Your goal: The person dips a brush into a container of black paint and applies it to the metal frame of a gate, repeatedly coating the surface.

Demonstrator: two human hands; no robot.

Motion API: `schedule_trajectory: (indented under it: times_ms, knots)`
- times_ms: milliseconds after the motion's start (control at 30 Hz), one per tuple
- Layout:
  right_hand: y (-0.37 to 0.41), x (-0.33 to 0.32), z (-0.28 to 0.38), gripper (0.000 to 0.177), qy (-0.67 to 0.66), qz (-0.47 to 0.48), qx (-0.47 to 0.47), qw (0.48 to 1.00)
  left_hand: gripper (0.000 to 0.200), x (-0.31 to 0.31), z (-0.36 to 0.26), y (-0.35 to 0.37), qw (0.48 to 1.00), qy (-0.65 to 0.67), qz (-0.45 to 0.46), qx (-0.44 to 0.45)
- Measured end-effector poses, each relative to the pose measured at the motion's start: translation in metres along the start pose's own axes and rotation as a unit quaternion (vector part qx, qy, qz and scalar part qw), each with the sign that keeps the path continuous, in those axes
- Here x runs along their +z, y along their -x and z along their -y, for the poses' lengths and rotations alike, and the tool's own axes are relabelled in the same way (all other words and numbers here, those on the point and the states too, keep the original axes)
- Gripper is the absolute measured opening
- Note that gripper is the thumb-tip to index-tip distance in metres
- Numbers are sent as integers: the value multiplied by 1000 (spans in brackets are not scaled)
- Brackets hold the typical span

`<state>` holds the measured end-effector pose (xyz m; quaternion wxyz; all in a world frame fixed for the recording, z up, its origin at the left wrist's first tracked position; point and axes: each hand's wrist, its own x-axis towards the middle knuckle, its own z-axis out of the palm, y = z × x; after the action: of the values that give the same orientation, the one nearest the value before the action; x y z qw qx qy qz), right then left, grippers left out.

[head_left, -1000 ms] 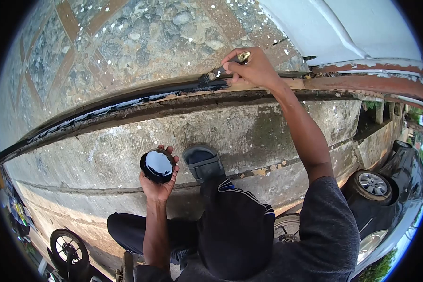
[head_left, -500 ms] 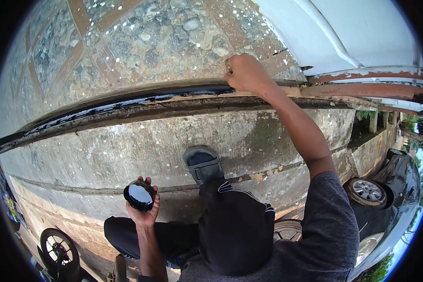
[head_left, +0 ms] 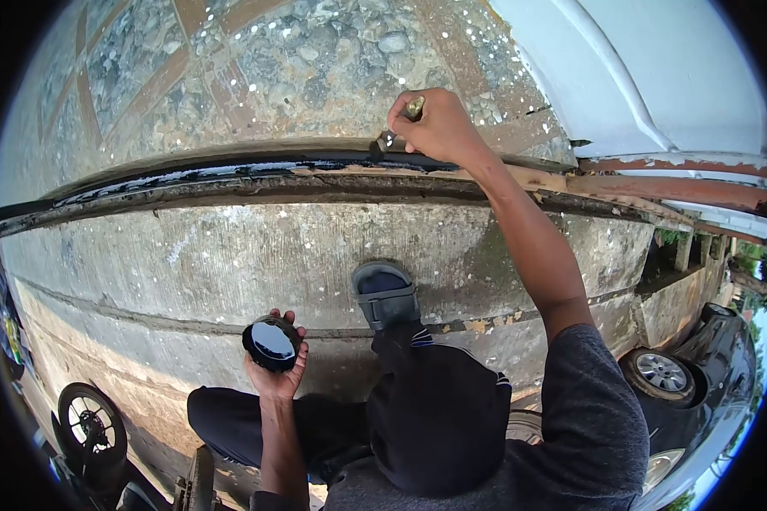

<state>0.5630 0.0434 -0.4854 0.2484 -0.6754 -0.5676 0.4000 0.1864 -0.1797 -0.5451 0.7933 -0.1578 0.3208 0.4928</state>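
Observation:
My right hand [head_left: 440,126] is closed around a paintbrush [head_left: 387,141]. The brush points down and left, its dark bristles at the upper edge of a long rail [head_left: 256,169]. Wet, glossy black coats the left stretch of this rail, while its right stretch is bare reddish-brown. Lower down, my left hand [head_left: 273,383] holds up a round container of black paint [head_left: 271,342], fingers curled around its side. The paint's surface reflects the sky, and the container's lower part is hidden.
Beyond the rail lies stone-set paving [head_left: 315,64] with white specks. A white metal panel [head_left: 639,77] stands upper right. My sandalled foot [head_left: 385,294] rests on a concrete strip [head_left: 273,247]. A motorcycle wheel [head_left: 92,426] is lower left, a dark car [head_left: 716,362] at right.
My right hand has shifted and turned, so the brush, hidden before, now shows at the rail. My left hand still holds the paint container. The whole view has moved slightly.

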Motion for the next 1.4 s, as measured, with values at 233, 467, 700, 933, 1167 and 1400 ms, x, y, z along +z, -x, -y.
schedule_trajectory:
  times_ms: [233, 467, 700, 933, 1167, 1400]
  knots:
    - [22, -38, -56, 10, 9, 9, 61, 998, 51, 14, 7, -3, 1000, 7, 19, -6]
    - [21, -26, -42, 12, -74, 18, 30, 997, 53, 28, 20, -12, 999, -7, 21, -29]
    - [-7, -9, -17, 17, -93, 88, -33, 991, 54, 44, 27, -20, 999, 14, 21, -28]
    - [-16, -35, -31, 14, 44, 173, -19, 984, 51, 49, 26, -24, 999, 25, 40, -23]
    - [-45, 23, -23, 17, -12, 216, -135, 967, 51, 60, 29, -41, 998, 45, 43, -30]
    - [-51, 14, -13, 15, -8, 209, -133, 969, 58, 67, 27, -43, 993, 113, 12, -37]
